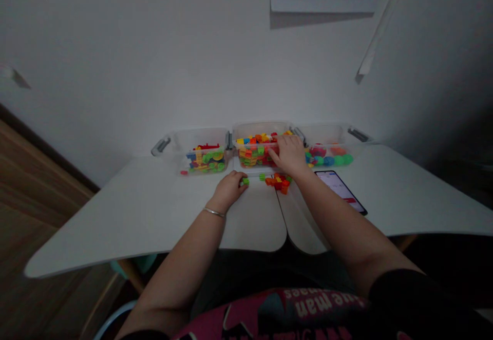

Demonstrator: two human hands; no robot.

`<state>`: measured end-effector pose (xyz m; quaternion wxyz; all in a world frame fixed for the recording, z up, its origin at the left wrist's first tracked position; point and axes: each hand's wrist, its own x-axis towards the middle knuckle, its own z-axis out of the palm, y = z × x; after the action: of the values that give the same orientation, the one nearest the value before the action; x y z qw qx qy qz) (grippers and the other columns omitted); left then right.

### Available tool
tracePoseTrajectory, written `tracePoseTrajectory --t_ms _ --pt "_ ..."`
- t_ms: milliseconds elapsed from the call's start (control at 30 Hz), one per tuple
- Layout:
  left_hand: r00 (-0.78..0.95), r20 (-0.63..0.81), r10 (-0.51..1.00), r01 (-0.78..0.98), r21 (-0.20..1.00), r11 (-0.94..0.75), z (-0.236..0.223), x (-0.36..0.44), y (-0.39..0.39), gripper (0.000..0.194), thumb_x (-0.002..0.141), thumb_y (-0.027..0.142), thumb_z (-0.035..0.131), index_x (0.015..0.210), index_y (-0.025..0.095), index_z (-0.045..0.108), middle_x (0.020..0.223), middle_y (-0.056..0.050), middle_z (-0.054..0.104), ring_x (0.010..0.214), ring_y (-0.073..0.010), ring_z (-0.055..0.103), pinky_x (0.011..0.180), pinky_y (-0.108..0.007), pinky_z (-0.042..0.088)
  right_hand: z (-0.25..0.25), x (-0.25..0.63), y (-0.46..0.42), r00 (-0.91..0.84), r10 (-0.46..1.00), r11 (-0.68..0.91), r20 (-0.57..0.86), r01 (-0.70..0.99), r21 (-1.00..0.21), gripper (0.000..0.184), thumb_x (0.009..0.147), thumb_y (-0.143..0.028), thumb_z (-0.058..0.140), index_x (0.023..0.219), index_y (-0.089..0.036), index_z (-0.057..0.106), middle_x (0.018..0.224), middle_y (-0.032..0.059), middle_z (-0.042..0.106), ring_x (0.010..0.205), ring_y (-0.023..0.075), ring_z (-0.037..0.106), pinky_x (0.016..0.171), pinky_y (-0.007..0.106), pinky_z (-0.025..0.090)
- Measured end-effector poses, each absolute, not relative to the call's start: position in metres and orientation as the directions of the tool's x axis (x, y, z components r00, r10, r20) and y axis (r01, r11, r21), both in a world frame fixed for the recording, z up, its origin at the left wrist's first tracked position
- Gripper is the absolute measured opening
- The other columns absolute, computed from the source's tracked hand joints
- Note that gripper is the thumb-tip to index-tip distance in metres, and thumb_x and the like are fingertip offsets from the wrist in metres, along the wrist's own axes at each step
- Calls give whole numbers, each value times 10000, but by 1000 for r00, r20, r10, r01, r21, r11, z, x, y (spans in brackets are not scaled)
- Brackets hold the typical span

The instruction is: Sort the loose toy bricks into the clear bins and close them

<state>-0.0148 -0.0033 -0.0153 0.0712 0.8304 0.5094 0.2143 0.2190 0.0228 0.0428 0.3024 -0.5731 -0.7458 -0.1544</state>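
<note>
My left hand (228, 192), with a bangle at the wrist, rests on the table with thumb and fingers closed around a small green toy building block (245, 181). My right hand (290, 153) reaches over the front of the middle clear plastic bin (262, 126). Its thumb and fingers are apart above the mixed coloured blocks (250, 151), and some fingertips are hard to make out among them. In front of this bin lie a loose green block (262, 177) and a small pile of red and orange blocks (283, 185).
A left bin (200, 135) holds coloured pieces; a right bin (327, 133) holds round green, blue and red pieces. A phone (341, 191) lies by my right forearm. The white table (146, 216) has a seam down the middle, and a wall stands behind it.
</note>
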Motion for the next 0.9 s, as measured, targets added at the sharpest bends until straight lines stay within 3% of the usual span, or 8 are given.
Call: tracePoseTrajectory --t_ms 167,267,467,533,600,700,800,900 --pt "379 292 878 822 330 -465 -17 -16 -1 224 834 207 670 1051 151 675 1010 -99 648 933 -226 645 876 -334 513 39 225 26 -200 722 376 662 917 -133 460 930 -407 494 1294 -137 575 1315 164 607 1239 341 487 1130 515 244" --pt "378 307 873 804 358 -474 -17 -16 0 197 830 209 673 1018 153 675 1011 -94 643 938 -226 637 879 -338 513 37 226 22 -189 683 453 705 867 -207 421 917 -345 485 1290 -166 565 1313 138 616 1254 311 496 1159 518 218" --pt "381 377 844 717 456 -527 -15 -12 -2 199 815 215 685 1002 158 647 1015 -75 628 884 -192 619 828 -312 521 11 199 -15 66 625 499 778 733 -463 295 896 -258 432 1144 -209 584 1174 130 653 1163 273 557 1056 460 401" --pt "407 405 818 680 464 -568 -15 -12 -2 177 832 218 661 998 164 640 1009 -69 629 885 -185 612 826 -308 519 1 187 -26 54 649 526 759 689 -499 266 876 -260 473 1115 -203 574 1134 134 654 1129 269 574 1031 443 432" --pt "436 435 788 641 464 -611 -17 -12 -1 158 849 211 633 1002 170 635 1001 -64 634 902 -183 608 842 -309 515 -8 175 -32 23 708 534 706 637 -557 286 857 -262 510 1132 -196 546 1158 141 639 1115 258 586 977 412 477" --pt "467 467 751 597 460 -657 -20 -14 3 176 848 185 621 1023 177 632 1006 -62 642 940 -187 606 876 -323 510 -19 159 -34 37 844 451 535 491 -745 334 836 -288 564 1153 -204 500 1194 133 615 1018 227 638 815 360 547" --pt "476 501 723 565 456 -688 -20 -14 3 219 829 158 629 1047 175 632 1022 -66 648 957 -196 613 879 -334 514 -29 148 -32 95 939 299 330 241 -923 329 785 -315 632 1062 -218 483 1143 95 618 870 185 673 728 340 564" --pt "497 507 704 548 446 -708 -18 -12 1 239 815 135 630 1050 181 642 1010 -61 655 946 -197 620 863 -331 519 -38 144 -30 95 974 208 208 6 -978 345 721 -332 683 968 -226 467 1022 44 632 782 154 672 704 322 563"
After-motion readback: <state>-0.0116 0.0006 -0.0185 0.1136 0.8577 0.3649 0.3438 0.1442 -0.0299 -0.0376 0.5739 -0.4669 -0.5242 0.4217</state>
